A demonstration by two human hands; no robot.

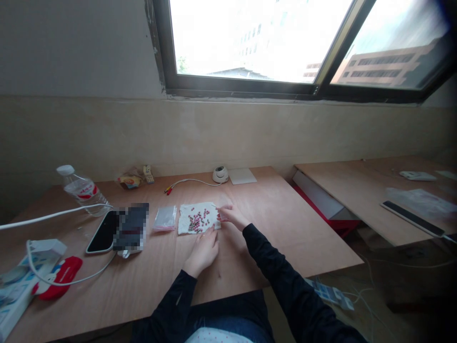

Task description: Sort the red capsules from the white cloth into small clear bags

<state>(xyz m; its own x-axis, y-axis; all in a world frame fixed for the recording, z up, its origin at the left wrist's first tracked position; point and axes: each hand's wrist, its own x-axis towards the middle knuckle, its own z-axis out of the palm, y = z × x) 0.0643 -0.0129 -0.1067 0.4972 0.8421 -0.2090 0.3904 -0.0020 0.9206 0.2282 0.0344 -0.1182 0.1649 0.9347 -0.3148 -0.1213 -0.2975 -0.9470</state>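
Observation:
Many small pink and dark bead-like pieces lie scattered and heaped on a white cloth on the desk. At the cloth's front edge rests my left hand, its fingers stretched out toward the pieces. My right hand reaches over the cloth's right edge with thumb and fingertips drawn together. Whatever those fingertips hold is too small to make out. Just left of the cloth sits a stack of clear plastic bags.
Left on the desk are a phone, a pixelated dark device, cables, a water bottle, a red pouch and a power strip. Behind the cloth stand a dome camera and a white card. Another desk is right.

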